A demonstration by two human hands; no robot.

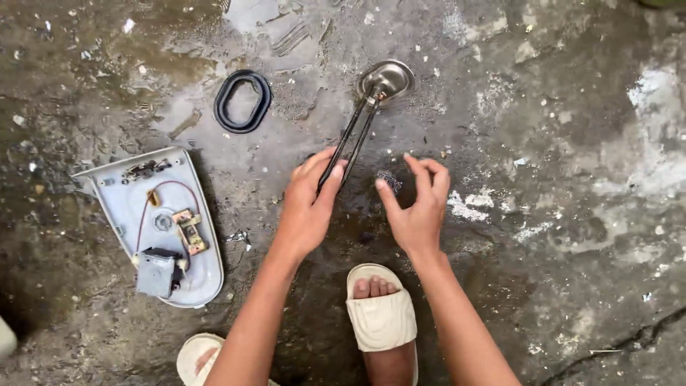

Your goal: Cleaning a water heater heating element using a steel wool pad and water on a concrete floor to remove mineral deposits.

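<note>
My left hand (309,207) grips the near end of a dark metal heating element (355,136), two parallel rods that run up to a round metal flange (386,78) resting on the wet concrete floor. My right hand (418,207) hovers just right of the rods with fingers curled and apart, holding nothing; a small grey wad like steel wool (389,180) lies on the floor by its fingertips.
A black oval rubber gasket (243,101) lies at upper left. A white plastic appliance base (128,207) with wires, a small circuit part and a grey block sits at left. My feet in pale sandals (381,314) are at the bottom. A crack (629,339) runs at lower right.
</note>
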